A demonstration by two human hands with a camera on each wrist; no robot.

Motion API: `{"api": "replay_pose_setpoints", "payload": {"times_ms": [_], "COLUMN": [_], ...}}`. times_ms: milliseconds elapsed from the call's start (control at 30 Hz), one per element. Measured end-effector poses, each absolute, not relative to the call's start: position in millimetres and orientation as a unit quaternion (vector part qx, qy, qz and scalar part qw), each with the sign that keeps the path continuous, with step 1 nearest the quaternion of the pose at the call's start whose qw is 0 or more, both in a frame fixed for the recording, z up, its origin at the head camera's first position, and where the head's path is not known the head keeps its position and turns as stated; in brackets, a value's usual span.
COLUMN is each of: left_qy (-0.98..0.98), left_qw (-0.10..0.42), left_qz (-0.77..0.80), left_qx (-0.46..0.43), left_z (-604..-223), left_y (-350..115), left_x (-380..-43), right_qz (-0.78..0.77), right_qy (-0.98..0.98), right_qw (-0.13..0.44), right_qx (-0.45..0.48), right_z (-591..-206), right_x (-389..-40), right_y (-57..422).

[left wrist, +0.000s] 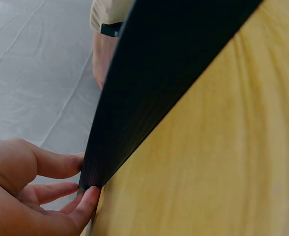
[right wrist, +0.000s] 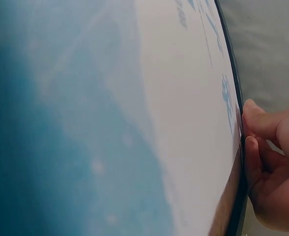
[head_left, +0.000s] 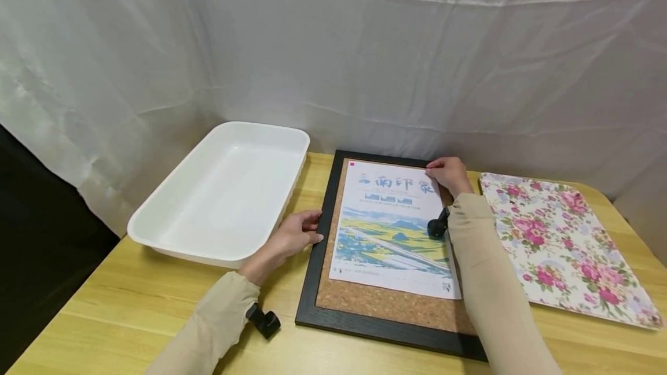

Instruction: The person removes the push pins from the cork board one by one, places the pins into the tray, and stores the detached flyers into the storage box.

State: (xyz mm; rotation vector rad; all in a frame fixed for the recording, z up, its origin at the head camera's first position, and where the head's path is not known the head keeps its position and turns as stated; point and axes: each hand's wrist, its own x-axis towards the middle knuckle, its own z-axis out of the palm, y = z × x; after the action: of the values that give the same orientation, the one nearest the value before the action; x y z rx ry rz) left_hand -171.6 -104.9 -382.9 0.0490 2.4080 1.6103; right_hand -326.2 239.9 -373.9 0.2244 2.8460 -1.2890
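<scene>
A black-framed cork board [head_left: 385, 310] lies on the table with a printed poster [head_left: 388, 242] on it. A pink pushpin [head_left: 352, 164] marks the poster's upper left corner. My left hand [head_left: 294, 233] holds the frame's left edge, its thumb and fingertips close around the black strip [left wrist: 134, 93] in the left wrist view. The right hand [head_left: 451, 173] reaches over the poster's upper right corner, thumb and forefinger brought together there. In the right wrist view its fingertips [right wrist: 251, 109] are right at the poster's edge; I cannot tell whether a small pin is between them.
A deep white tray [head_left: 219, 250] stands left of the board, close to the left forearm. To the right lies a flower-patterned board [head_left: 560, 247], partly behind the right sleeve. Grey-white cloth [head_left: 365, 62] hangs along the back of the wooden table [head_left: 120, 300].
</scene>
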Motion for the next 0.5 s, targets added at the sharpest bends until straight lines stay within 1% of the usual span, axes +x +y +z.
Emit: {"api": "replay_pose_setpoints", "payload": {"times_ms": [267, 500], "left_qy": [0.826, 0.827], "left_qw": [0.124, 0.126], "left_qz": [0.550, 0.547], "left_qx": [0.016, 0.019], "left_z": [-383, -383], "left_y": [-105, -106], "left_x": [-172, -172], "right_qz": [-0.427, -0.449], "right_qy": [0.902, 0.892], "right_qw": [-0.004, 0.022], "right_qx": [0.064, 0.052], "right_z": [-375, -373], "right_x": [-326, -321], "right_y": [246, 251]}}
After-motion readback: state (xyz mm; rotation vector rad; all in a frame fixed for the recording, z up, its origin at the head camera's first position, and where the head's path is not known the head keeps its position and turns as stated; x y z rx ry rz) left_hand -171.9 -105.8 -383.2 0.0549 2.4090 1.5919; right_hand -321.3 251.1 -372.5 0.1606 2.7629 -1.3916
